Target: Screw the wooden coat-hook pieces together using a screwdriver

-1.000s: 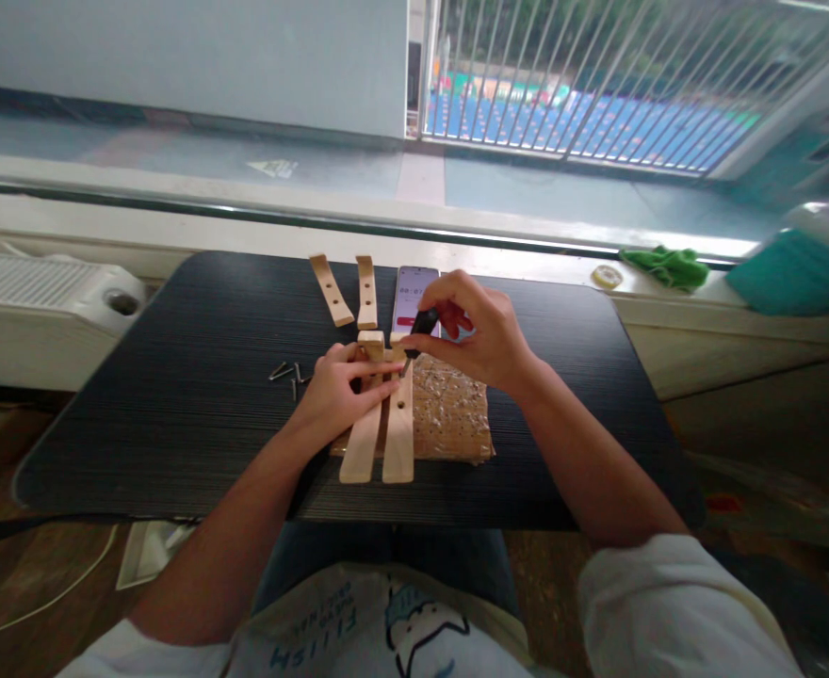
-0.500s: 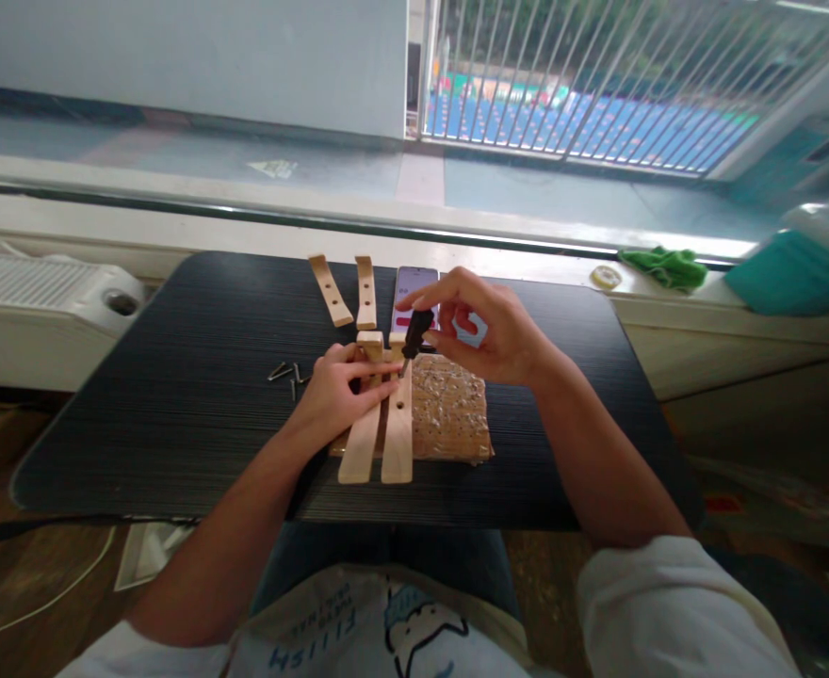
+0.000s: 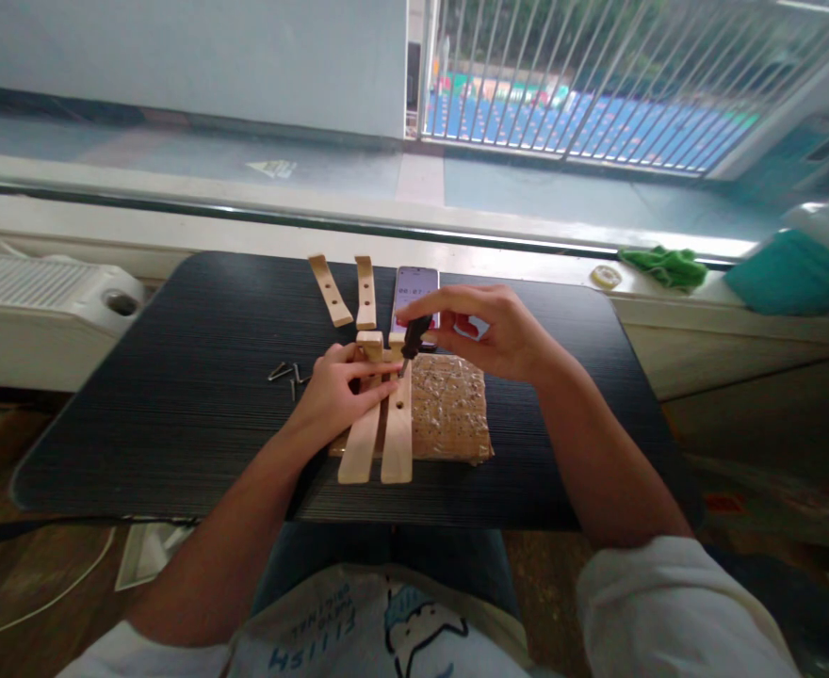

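My right hand [image 3: 503,330] pinches the black handle of a screwdriver [image 3: 415,334] between thumb and fingers. The screwdriver stands nearly upright, its tip at a hole in the right one of two curved wooden pieces [image 3: 398,443]. Over the left wooden piece [image 3: 363,443] lies my left hand [image 3: 333,386], gripping the pair with its fingertips beside the screwdriver's tip. A screw under the tip is too small to make out. Both pieces rest across a tape-wrapped cardboard block [image 3: 449,405], their near ends past its front edge.
Two more wooden pieces with holes, one left [image 3: 330,290] and one right [image 3: 365,292], lie behind my left hand. Several screws [image 3: 293,377] are to its left. A phone [image 3: 418,282] lies behind the block on the black table [image 3: 174,405]. A green cloth [image 3: 669,268] sits on the windowsill.
The fingers of my right hand have shifted slightly down and curled around the screwdriver's handle. My left hand and the wooden pieces stay in place.
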Tool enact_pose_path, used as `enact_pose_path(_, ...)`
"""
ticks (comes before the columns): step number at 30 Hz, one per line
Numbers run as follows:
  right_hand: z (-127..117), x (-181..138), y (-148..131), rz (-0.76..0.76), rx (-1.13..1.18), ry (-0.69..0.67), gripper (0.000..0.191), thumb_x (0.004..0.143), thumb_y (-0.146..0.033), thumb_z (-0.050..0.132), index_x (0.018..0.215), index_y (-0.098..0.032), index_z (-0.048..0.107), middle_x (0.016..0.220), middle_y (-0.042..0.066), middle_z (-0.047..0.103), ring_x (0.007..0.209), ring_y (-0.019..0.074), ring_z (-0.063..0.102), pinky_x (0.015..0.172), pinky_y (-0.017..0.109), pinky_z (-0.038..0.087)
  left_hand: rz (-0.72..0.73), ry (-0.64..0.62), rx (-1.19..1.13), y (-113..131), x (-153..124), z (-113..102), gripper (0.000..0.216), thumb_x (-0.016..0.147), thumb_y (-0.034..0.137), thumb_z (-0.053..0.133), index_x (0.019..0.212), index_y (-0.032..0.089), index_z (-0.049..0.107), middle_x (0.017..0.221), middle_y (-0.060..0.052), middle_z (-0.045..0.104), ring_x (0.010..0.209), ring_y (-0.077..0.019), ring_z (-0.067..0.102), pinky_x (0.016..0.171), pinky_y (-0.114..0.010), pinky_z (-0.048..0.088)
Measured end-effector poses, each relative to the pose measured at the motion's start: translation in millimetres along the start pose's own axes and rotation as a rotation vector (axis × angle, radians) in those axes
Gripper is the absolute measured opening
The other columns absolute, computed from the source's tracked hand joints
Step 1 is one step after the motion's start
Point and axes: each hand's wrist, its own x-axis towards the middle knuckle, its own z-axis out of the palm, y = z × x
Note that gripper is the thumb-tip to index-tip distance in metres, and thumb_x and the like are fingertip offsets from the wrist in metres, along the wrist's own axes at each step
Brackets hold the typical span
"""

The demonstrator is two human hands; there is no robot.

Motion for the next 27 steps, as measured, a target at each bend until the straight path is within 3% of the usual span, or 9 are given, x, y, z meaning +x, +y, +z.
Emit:
enact_pose_path(20,4.9,1.1,1.1,0.040,-0.005,0.066,0.022,0.084,-0.028,0.068,0.102,-0.017,0.066,0.078,-0.003,0.059,0.065,0.0053,0.051,0.063,0.022,0.042,0.003,-0.008,-0.002,1.1,-0.4,-1.4,0.024,0.079,0.027,0.074,0.102,0.031,0.076,0.106,-0.003,0.067,0.098,-0.0237,0.054,0.097,-0.045,0.045)
enact_pose_path(27,8.2,2.0,1.9,-0.004,-0.037,0.096,0.019,0.083,-0.024,0.069,0.099,-0.015,0.064,0.079,-0.002,0.058,0.069,0.0059,0.051,0.064,0.021,0.041,0.010,-0.009,0.001,-0.1,-0.4,-1.2,0.025,0.079,0.028,0.074,0.103,0.030,0.075,0.107,-0.004,0.066,0.097,-0.0237,0.054,0.096,-0.045,0.046)
